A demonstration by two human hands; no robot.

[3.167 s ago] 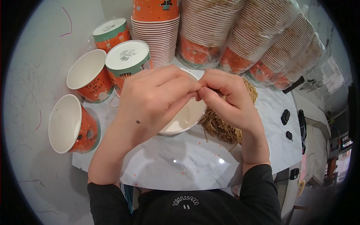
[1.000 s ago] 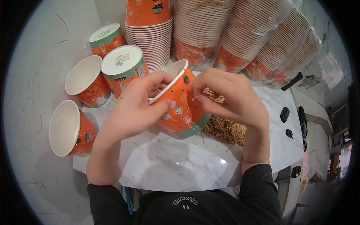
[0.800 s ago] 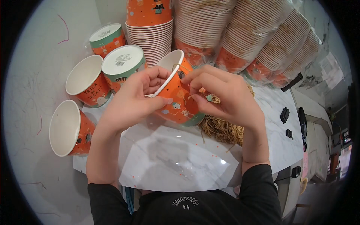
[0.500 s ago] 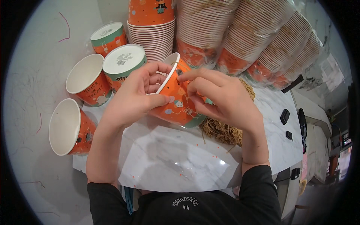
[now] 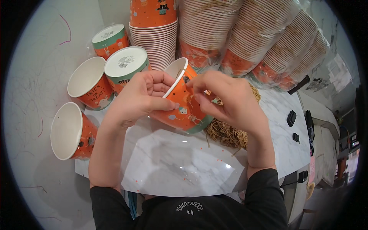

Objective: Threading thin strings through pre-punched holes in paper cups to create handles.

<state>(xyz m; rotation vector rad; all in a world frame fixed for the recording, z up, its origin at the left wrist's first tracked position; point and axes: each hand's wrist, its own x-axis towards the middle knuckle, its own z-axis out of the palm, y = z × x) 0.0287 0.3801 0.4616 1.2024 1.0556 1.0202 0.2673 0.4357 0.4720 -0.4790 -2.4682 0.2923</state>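
An orange paper bucket with a white rim, a green base band and printed figures leans tilted between my hands, its mouth toward the upper left. My left hand grips it by the rim, fingers inside and thumb pressed on the outer wall. A thin strand of brown cord shows at the inside of the rim. My right hand is closed in a pinch against the outer wall just below the rim; what sits between its fingertips is hidden. Beside that hand, a bundle of brown paper cord lies on the table.
Two open buckets and two upturned buckets stand at left. Behind rise a tall nested stack and several plastic-wrapped stacks. Small black objects lie at right on the marble-patterned table.
The bucket has shifted slightly downward and right in my left hand. My right fingers, earlier reaching with the index finger onto the wall, have curled into a tighter pinch near the rim.
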